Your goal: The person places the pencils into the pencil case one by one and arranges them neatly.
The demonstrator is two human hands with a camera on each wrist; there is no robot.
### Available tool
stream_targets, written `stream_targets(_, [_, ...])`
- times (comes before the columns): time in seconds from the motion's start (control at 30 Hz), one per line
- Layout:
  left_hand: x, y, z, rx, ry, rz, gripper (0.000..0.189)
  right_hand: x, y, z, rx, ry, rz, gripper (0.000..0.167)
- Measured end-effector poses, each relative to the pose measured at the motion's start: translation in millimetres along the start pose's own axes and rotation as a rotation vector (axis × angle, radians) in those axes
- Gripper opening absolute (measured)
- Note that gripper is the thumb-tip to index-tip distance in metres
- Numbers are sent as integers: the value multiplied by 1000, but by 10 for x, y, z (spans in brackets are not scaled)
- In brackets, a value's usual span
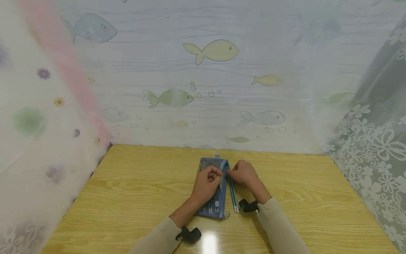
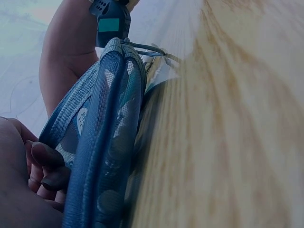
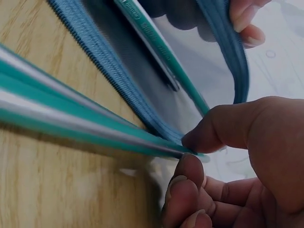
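Observation:
A blue mesh pencil case (image 1: 210, 211) lies lengthwise on the table with its zip side open. My left hand (image 1: 206, 183) reaches over the case and pinches its zippered edge (image 3: 228, 52), lifting it away from the lower edge. Right beside the opening, my right hand (image 1: 245, 172) pinches two green-and-silver pencils (image 1: 234, 197) by their far ends between thumb and fingers (image 3: 187, 166). The pencils lie along the outside of the case. Through the gap, another green pencil (image 3: 164, 54) with printed lettering shows inside.
Several more slim writing tools (image 1: 203, 165) show through the mesh. A zip-pull ring (image 1: 226, 216) sticks out at the case's near corner. The wood-grain table (image 1: 133, 190) meets a fish-print curtain (image 1: 174, 116) at the back. Black wrist cameras (image 1: 191, 234) sit on both sleeves.

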State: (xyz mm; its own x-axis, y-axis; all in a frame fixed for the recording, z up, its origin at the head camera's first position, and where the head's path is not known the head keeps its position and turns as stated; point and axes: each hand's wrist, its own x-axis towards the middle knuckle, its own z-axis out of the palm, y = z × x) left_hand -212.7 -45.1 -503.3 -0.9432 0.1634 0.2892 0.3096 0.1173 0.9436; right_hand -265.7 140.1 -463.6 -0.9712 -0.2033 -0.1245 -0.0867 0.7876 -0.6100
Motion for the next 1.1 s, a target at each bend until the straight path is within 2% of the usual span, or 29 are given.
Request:
stream_targets(0.2, [0, 14, 6, 3, 8, 17, 12, -32, -21, -49, 13, -11, -32, 59])
stream_targets(0.47, [-7, 50, 30, -3, 27, 2, 13, -29, -45, -73, 41, -40, -43, 58])
stream_targets(0.6, [-29, 202, 16, -26, 23, 5, 12, -17, -56, -75, 61, -58, -45, 56])
stream_targets(0.77, [-74, 389, -7, -43, 33, 21, 11, -18, -72, -73, 148, -102, -43, 52])
stream_targets(1.1, [-69, 378, -11, -55, 29, 30, 12, -16, -77, -38, 259, -110, -65, 46])
